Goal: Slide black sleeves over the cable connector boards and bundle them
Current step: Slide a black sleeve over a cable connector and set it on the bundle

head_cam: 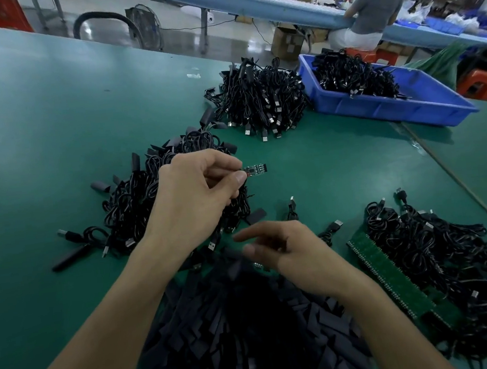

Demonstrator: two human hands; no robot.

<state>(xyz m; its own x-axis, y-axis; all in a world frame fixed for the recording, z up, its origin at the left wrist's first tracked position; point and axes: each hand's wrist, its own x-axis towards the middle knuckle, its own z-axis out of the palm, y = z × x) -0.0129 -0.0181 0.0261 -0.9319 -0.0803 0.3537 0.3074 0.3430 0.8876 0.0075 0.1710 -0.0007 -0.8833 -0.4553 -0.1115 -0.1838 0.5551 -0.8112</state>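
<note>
We pinch a bare connector board [255, 170] in our left hand [195, 192] above a cable heap [136, 200], while our blurred right hand [287, 253], its grip unclear, hovers over the black sleeves [251, 338], with green board strips [394, 284] and a blue bin [392, 107] beyond.

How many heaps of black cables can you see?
4 heaps. One lies under the left hand pinching a small board, one farther back mid-table, one inside the blue bin, one at right beside the green boards. Stray cables lie between; more may be hidden.

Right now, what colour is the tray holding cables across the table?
The tray is blue, best seen in the head view.
</note>
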